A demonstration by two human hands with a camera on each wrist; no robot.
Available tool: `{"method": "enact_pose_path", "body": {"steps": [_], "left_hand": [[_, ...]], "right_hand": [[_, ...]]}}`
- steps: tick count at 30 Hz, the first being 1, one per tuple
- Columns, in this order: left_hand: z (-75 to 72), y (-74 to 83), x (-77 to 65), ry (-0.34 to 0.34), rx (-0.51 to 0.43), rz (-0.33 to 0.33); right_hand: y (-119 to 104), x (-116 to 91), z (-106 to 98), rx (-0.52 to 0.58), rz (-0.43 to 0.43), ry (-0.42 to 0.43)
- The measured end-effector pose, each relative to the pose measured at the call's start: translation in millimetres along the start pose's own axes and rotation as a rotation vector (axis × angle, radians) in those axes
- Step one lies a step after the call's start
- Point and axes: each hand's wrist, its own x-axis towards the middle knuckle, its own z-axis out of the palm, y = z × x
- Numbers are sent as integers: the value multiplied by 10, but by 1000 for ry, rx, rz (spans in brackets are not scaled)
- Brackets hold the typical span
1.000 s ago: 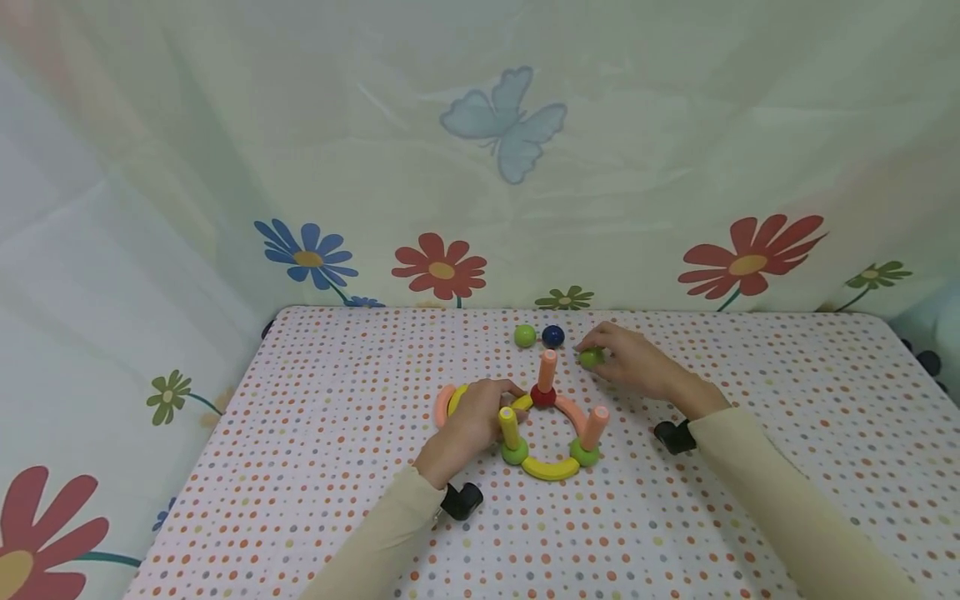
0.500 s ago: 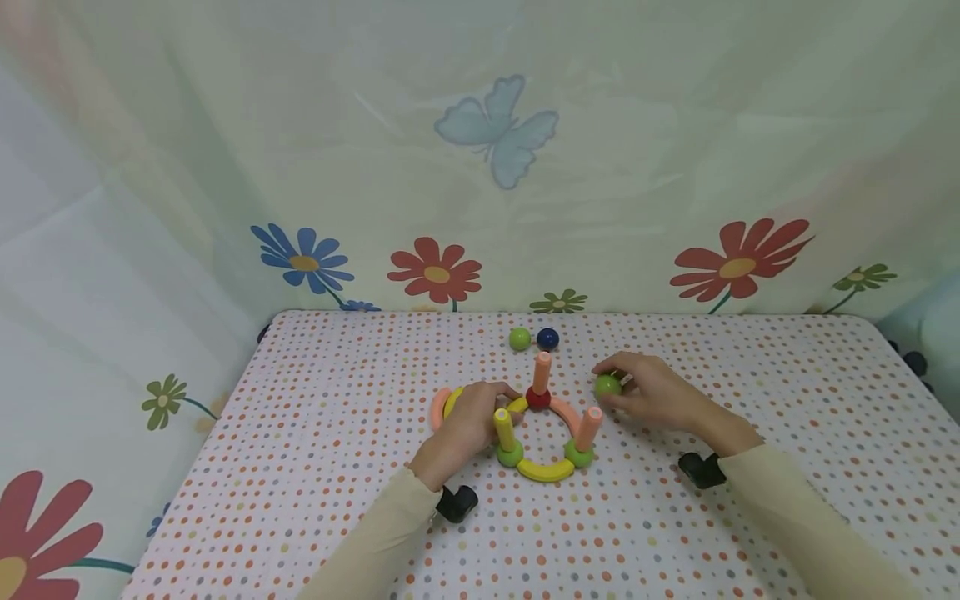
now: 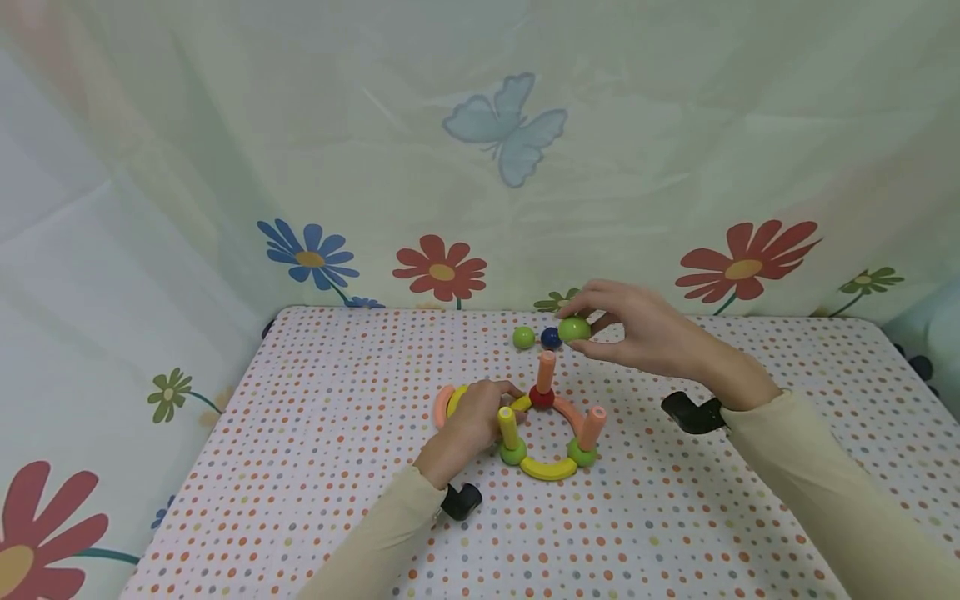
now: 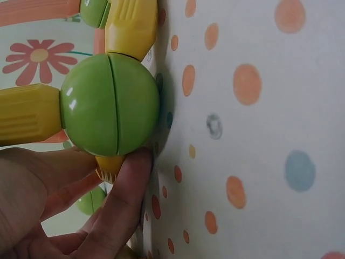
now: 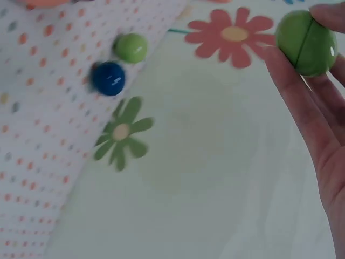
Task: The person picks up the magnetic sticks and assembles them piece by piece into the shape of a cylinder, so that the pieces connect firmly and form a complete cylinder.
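Observation:
My right hand [image 3: 648,333] is raised near the table's far edge and pinches a green ball [image 3: 574,329] between thumb and fingers; the right wrist view shows the grooved ball [image 5: 305,43] up close. A ring of toy pieces lies on the table: green balls and a red ball [image 3: 542,397] joined by a yellow curved piece [image 3: 549,469] and a pink curved piece [image 3: 567,412]. A yellow rod [image 3: 508,427] and two pink rods stand on the balls. On the ring's left side, my left hand [image 3: 472,415] pinches another yellow curved piece [image 4: 109,168], partly hidden by fingers, beside a green ball [image 4: 110,105].
Beyond the ring sit a loose green ball [image 3: 523,337] and a dark blue ball [image 3: 551,337]. Spare curved pieces, one pink [image 3: 442,407] and one yellow [image 3: 455,398], lie left of my left hand. A flowered curtain [image 3: 615,192] rises behind the dotted table [image 3: 330,433].
Holding the green ball, my right hand first came nearer and rightward, then rose up and left toward the blue ball. The ball has turned in my fingers. My left hand stays put.

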Motion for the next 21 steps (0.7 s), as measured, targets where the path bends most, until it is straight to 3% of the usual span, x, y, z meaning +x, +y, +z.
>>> {"method": "enact_pose_path", "body": {"steps": [5,11,18,21], "left_hand": [[0,-1,13,-2,9,26],[15,0,17,-18,23,17],[-9,-13,-2,-20,12,32],[-19,-15,-4,-18,4,43]], "right_hand": [[-126,164,35,16,-57,-79],[-34,198,180,-32,-28,-159],[-7,214,227,-26,-25,-153],[-9,213,215,0,13,-136]]}}
